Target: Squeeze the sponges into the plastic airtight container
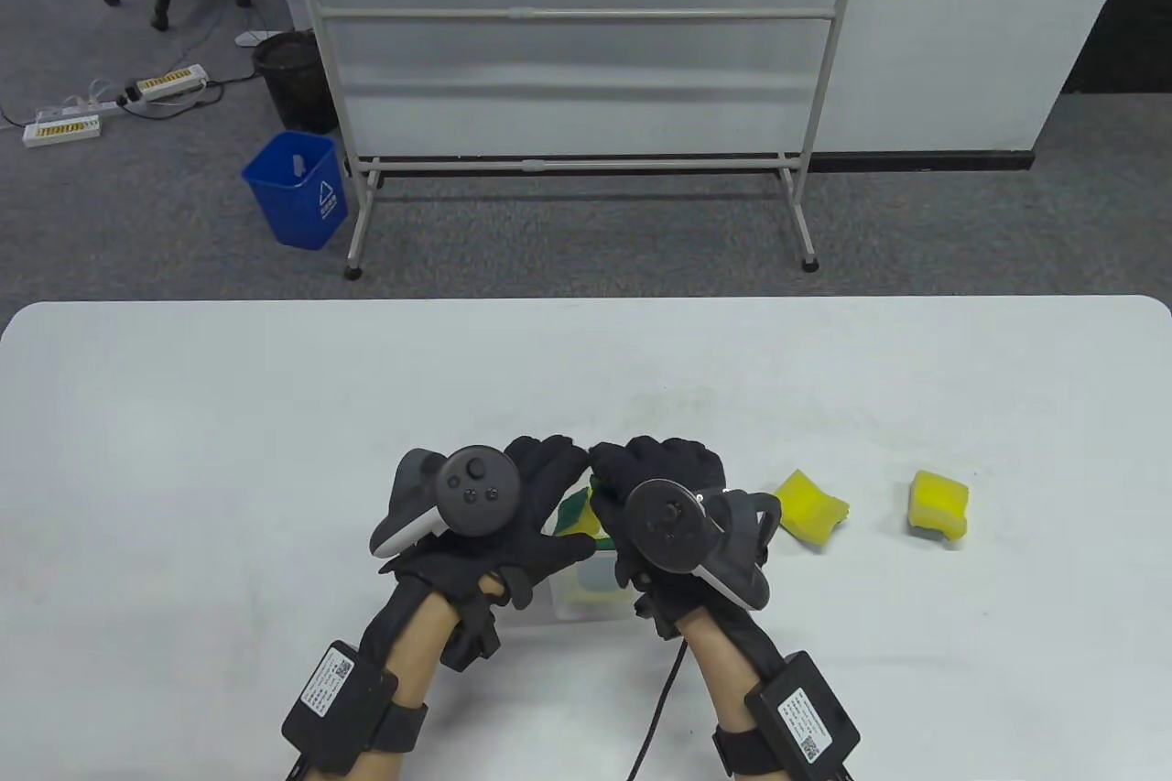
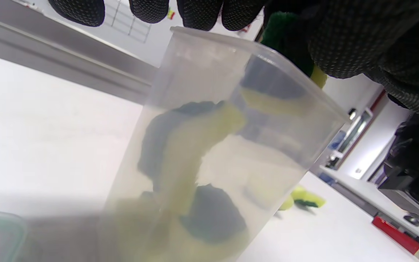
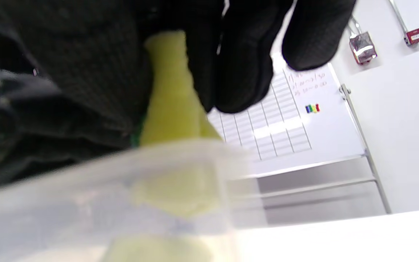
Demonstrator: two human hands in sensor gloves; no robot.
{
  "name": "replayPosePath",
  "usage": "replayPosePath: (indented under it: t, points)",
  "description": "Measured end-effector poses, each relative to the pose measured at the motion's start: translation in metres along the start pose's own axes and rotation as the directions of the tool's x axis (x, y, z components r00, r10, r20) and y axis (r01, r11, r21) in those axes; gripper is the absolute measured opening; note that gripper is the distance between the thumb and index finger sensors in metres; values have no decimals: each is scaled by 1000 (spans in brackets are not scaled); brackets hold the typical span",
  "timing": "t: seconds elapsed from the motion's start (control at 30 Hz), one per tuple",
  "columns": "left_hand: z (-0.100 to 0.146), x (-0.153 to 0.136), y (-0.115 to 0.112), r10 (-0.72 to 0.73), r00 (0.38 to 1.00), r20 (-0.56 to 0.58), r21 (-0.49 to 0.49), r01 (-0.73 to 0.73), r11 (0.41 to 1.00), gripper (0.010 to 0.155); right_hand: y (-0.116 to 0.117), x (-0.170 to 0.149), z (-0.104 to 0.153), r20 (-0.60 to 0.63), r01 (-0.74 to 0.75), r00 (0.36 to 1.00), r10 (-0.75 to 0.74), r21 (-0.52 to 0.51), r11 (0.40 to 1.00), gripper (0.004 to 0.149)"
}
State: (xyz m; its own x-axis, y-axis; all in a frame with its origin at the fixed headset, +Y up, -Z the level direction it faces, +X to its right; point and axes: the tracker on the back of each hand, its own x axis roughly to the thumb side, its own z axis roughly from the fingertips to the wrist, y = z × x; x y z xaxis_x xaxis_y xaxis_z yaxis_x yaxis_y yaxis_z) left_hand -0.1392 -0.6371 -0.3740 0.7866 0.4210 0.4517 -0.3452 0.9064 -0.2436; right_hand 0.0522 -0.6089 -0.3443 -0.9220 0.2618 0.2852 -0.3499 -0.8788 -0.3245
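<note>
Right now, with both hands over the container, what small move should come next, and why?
Probably push down: the right hand grips a squeezed yellow-green sponge right at the rim of the clear plastic container, only partly inside. Other sponges already fill the lower part. The left hand rests at the container, so it seems steadied. Two more sponges wait on the table.

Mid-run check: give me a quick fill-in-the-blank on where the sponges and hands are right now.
1. The number of loose sponges lying on the table right of the hands is ____.
2. The right hand pushes a yellow-and-green sponge into the clear ____.
3. The sponges already inside the container are yellow and dark ____.
4. The left hand is at the container's ____ side.

Missing words: two; container; green; left
</note>
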Motion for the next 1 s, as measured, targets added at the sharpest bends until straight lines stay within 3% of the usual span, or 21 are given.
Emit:
replayPosePath:
  t: [0.33,0.57,0.8,1.0]
  points:
    - [-2,-3,-2,10,1000,-15,-9,-10,1000,86,21,4,0,23,-126,992,126,24,992,45]
    - [-2,-2,-2,3,1000,-17,-2,-3,1000,86,24,1,1,29,-124,992,122,67,990,41]
    - [-1,-2,-2,13,1000,-17,-3,-13,1000,86,30,-5,0,16,-83,997,82,244,966,68]
    - [-1,-2,-2,5,1000,-15,-15,-5,1000,89,34,-7,-1,11,-96,995,101,407,909,83]
